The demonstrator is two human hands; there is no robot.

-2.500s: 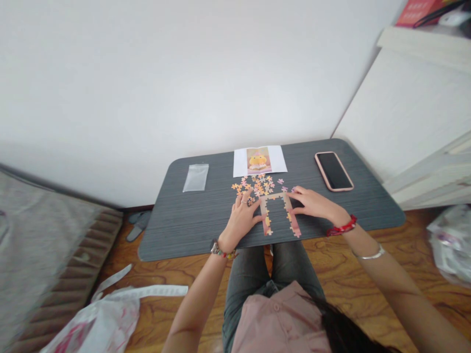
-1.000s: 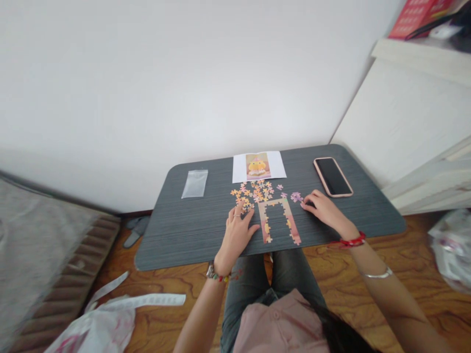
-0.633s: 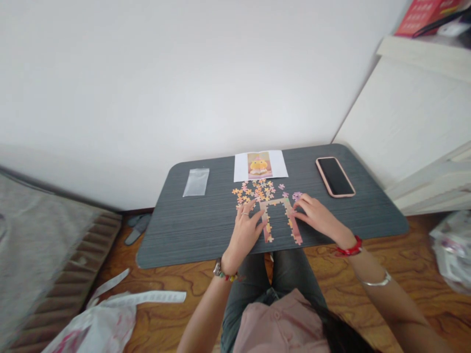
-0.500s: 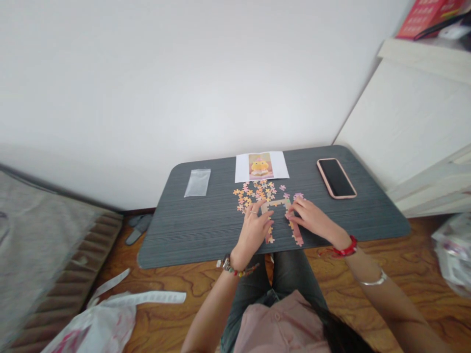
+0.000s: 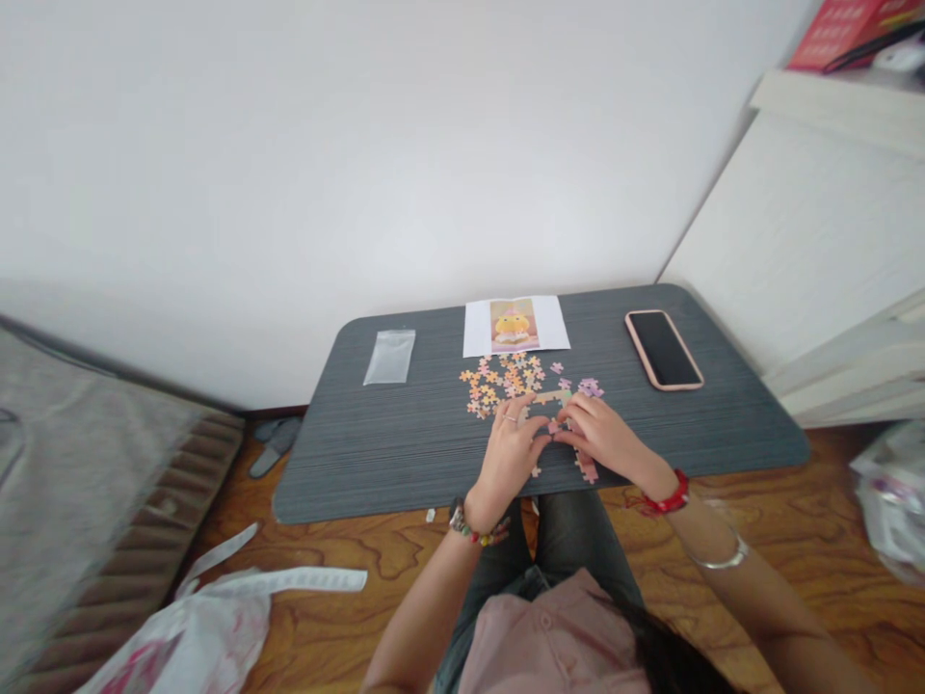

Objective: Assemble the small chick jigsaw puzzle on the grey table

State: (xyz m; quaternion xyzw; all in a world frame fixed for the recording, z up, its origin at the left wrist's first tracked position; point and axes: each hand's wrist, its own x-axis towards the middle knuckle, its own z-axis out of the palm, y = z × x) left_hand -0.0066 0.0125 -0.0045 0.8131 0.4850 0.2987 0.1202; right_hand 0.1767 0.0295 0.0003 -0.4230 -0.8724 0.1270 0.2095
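Observation:
A small pink puzzle piece (image 5: 554,427) is held between both hands, just above the table. My right hand (image 5: 603,434) pinches it from the right with thumb and index finger. From the left, the thumb and index finger of my left hand (image 5: 510,445) close on its other side. Beneath the hands lies a partly joined puzzle border (image 5: 553,396), its left side mostly covered by my left hand. The border's pink right strip (image 5: 588,467) shows below my right hand. Loose orange and yellow puzzle pieces (image 5: 498,381) lie beyond my left hand, several purple pieces (image 5: 591,387) beyond my right.
A sheet with a printed yellow character picture (image 5: 513,326) lies at the table's back edge. A clear plastic bag (image 5: 390,358) is on the left, a phone in a pink case (image 5: 663,350) on the right. The dark table (image 5: 339,453) stands against a white wall.
My left hand has moved right from the border's left side to the pink piece. My right hand has shifted slightly left, bringing the piece between both hands.

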